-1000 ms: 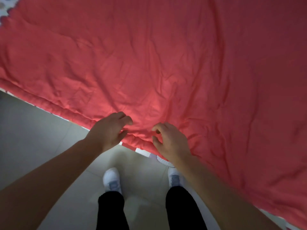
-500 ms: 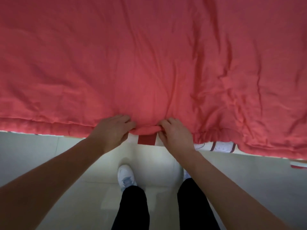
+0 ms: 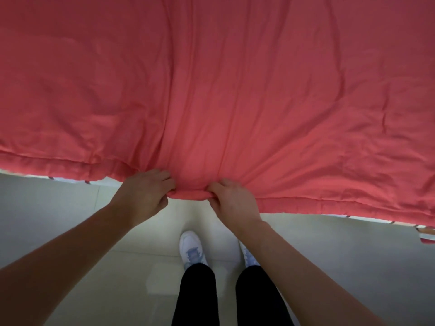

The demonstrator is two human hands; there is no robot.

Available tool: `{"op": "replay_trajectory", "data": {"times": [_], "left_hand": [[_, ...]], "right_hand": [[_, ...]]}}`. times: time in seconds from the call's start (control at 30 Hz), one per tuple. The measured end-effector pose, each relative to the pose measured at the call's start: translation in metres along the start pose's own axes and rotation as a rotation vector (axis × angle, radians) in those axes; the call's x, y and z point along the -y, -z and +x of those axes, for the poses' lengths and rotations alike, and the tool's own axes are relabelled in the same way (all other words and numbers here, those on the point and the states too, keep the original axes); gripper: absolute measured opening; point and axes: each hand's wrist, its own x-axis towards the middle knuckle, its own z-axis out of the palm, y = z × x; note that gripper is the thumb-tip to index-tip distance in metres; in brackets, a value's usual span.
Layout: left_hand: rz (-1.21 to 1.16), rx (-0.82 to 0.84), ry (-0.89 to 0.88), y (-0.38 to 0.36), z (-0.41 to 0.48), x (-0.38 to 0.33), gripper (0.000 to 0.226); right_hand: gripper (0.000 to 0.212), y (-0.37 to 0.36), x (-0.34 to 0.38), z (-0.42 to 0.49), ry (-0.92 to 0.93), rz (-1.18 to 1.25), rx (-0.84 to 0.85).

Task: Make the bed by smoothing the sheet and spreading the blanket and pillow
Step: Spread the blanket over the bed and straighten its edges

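- Fingers of left hand: curled close together over the top of the hem, thumb tucked beneath, clamped on the cloth.
- Fingers of right hand: curled in the same way, thumb under, clamped on the same hem near the left hand.
- Bunched roll of hem: short, thick fold of cloth gathered between the two hands and touching both. It juts out past the line of the near edge, over the floor.
- Coral-red fabric blanket: spread across the bed and filling the upper part of the view. Long straight creases run from the gripped spot toward the far side. Finer wrinkles lie at right and broader soft folds at left. A stitched border follows the near edge on either side of the hands.
- White patterned sheet: thin strip showing under the blanket's near edge at left, and again at far right. It carries small dark-red marks; the pattern is too small to tell.
- Bare forearms: one from each lower corner, converging on the hem.
- Pale tiled floor: below the bed edge, with faint grout lines.
- White lace-up shoes: a pair on the floor beneath the hands, toes toward the bed. The right one is partly hidden behind the right forearm.
- Black trousers: two legs at the bottom centre, above the shoes.
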Motion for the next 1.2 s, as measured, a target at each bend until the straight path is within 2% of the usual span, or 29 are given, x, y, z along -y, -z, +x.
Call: {"op": "replay_trajectory", "data": {"times": [0.1, 0.2, 0.3, 0.43, 0.67, 0.93, 1.2], "left_hand": [[0.028, -0.005, 0.016, -0.008, -0.004, -0.003, 0.014], [0.004, -0.029, 0.016, -0.008, -0.007, -0.008, 0.020], [-0.032, -0.090, 0.028, 0.009, -0.011, -0.014, 0.022], [-0.011, -0.158, 0.174, 0.041, -0.020, -0.005, 0.022], [0.056, -0.161, 0.394, 0.090, -0.049, 0.039, 0.021], [0.109, -0.174, 0.433, 0.117, -0.097, 0.098, 0.031], [0.144, -0.180, 0.367, 0.124, -0.151, 0.186, 0.032]], "right_hand": [[0.023, -0.002, -0.001, -0.001, 0.001, -0.006, 0.040], [0.027, 0.005, -0.001, -0.003, 0.018, 0.007, 0.100], [0.031, 0.016, 0.003, 0.000, 0.029, 0.006, 0.091], [0.029, 0.034, 0.024, 0.017, 0.093, 0.007, 0.055], [0.034, 0.064, 0.080, 0.057, 0.196, 0.059, -0.009], [0.035, 0.058, 0.139, 0.089, 0.256, 0.049, -0.009], [0.031, 0.014, 0.217, 0.112, 0.228, 0.002, -0.072]]}}
